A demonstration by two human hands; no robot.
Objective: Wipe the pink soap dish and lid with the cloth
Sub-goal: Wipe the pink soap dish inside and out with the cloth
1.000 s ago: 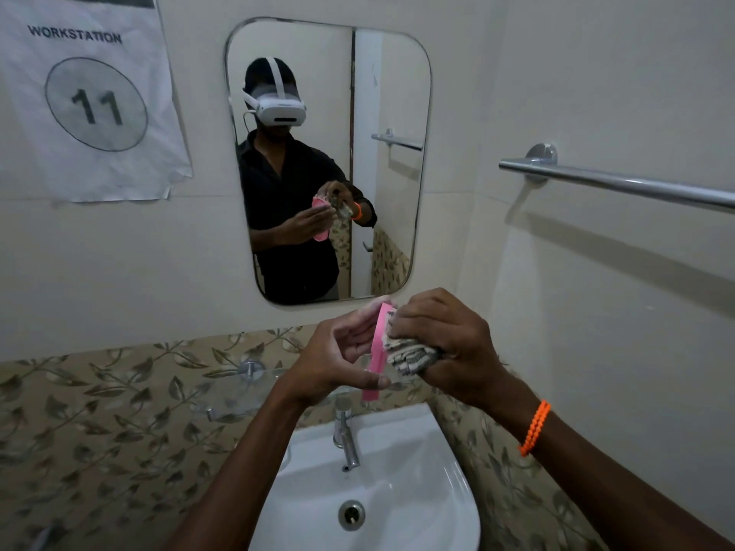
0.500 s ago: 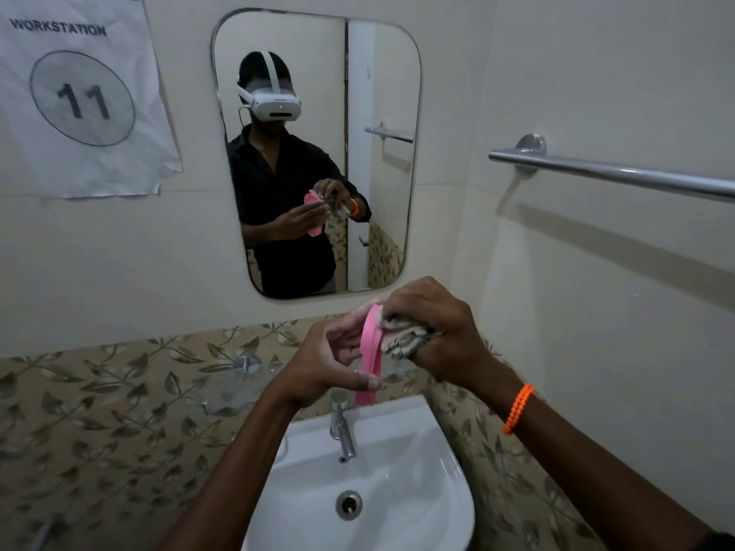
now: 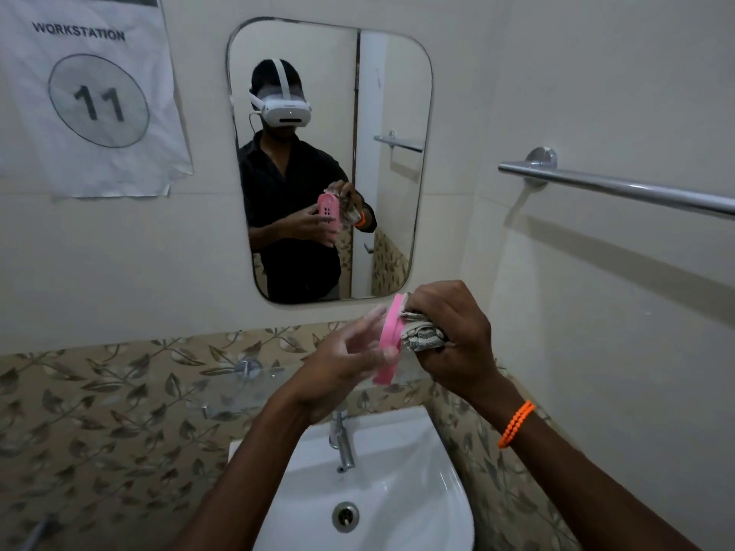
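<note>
While hands work, workstation 11's sink [image 3: 417, 507] seems dry.

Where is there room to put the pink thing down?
The white sink basin is bare around its drain, below the tap. Higher up it's crowded: the left hand holds the pink piece, and the right hand presses the cloth on it.

Smooth pink plastic soap dish [image 3: 387, 340] against a bunched woven cloth [image 3: 421, 336]; below, a glossy white ceramic basin [image 3: 401, 491] with polished metal tap [image 3: 342, 443]; a creased paper sign [image 3: 91, 93] hangs beside.
</note>
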